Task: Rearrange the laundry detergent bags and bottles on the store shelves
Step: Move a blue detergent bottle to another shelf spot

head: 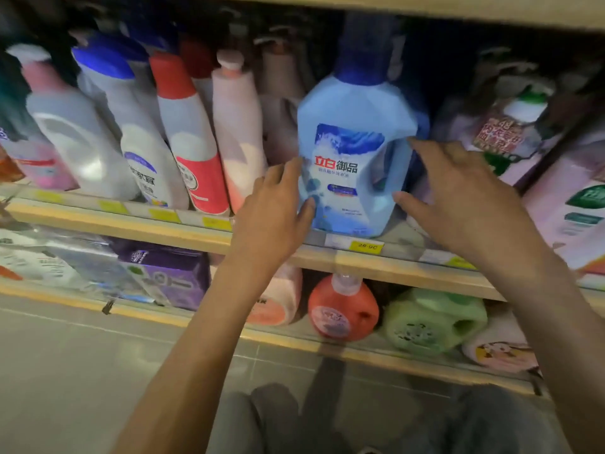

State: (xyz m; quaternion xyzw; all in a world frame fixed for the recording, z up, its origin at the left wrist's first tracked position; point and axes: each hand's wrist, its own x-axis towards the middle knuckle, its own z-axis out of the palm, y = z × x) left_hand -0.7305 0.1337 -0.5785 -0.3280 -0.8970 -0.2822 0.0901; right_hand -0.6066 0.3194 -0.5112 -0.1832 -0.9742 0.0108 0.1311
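Note:
A light blue detergent bottle (pixel 355 152) with a dark blue cap stands upright at the front of the middle shelf (pixel 196 229). My left hand (pixel 278 208) lies against its lower left side, fingers spread and touching the label. On the bottle's right, my right hand (pixel 458 198) has its fingers spread, fingertips at the handle edge and thumb near the lower corner. Neither hand is closed around the bottle. To the left stands a row of bottles: a white one with a red cap (pixel 186 136), a white one with a blue cap (pixel 131 126) and a pink one (pixel 237 132).
Pink boxed detergent (pixel 569 204) and a green-capped bottle (pixel 520 126) stand at the right. On the lower shelf lie purple bags (pixel 170 273), an orange bottle (pixel 343 309) and a green bottle (pixel 432 322). Yellow price tags line the shelf edge. The upper shelf board runs close overhead.

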